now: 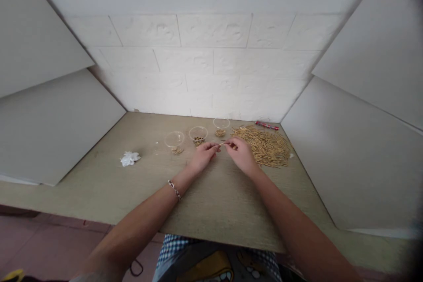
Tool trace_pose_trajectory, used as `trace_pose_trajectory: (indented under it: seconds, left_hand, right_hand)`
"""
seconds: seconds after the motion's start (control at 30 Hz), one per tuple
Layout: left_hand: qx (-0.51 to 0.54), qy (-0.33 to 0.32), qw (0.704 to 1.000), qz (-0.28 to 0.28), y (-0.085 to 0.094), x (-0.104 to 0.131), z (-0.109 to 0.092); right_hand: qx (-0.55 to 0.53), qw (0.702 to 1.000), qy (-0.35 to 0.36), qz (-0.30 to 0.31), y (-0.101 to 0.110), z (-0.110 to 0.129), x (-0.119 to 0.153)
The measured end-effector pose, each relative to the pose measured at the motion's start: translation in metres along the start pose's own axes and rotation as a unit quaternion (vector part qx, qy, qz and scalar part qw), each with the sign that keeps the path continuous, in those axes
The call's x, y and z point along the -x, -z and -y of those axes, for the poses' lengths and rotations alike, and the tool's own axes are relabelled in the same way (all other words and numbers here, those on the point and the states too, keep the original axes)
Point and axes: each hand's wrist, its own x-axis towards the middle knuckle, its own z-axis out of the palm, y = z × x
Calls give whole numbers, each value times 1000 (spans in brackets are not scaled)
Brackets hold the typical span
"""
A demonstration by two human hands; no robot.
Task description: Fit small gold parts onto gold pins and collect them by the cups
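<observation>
Over the middle of the table, my left hand [204, 156] and my right hand [242, 153] meet with fingertips almost touching. Between them is a thin gold-coloured piece [222, 144], pinched at each end. Small golden bits also show by the right fingers. Beside my right hand lies a wide pile of thin golden sticks [269, 146]. Just beyond my hands stand three clear round cups: the left cup [174, 140] and the right cup [221, 123] hold small golden pieces, and the middle cup [198, 133] holds darker brownish ones.
A crumpled white tissue [130, 158] lies on the left of the table [148, 205]. Behind the pile is a red tube [267, 125]. White panels [59, 128] enclose both sides, and a white brick-patterned wall [211, 31] stands at the back.
</observation>
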Motion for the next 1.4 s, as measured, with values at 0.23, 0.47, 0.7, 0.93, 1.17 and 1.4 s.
trace_pose_trajectory:
  seconds: [0.23, 0.47, 0.7, 0.93, 1.17, 1.4]
  left_hand:
    - [-11, -1, 1000, -11, 0, 0, 0]
    - [0, 0, 1000, -4, 0, 0, 1]
    - [-11, -1, 1000, -7, -1, 3, -3]
    - [-103, -30, 994, -38, 0, 3, -5]
    - [-163, -61, 983, -52, 0, 0, 0]
    - [-195, -67, 978, -17, 4, 1, -4]
  right_hand:
    - [16, 1000, 10, 0, -1, -1, 0]
    - [-2, 1000, 4, -7, -1, -2, 1]
    - [24, 1000, 5, -3, -1, -2, 0]
    - [69, 997, 33, 6, -2, -2, 1]
    - [103, 992, 67, 31, -2, -4, 2]
    - [95, 992, 49, 60, 1, 0, 1]
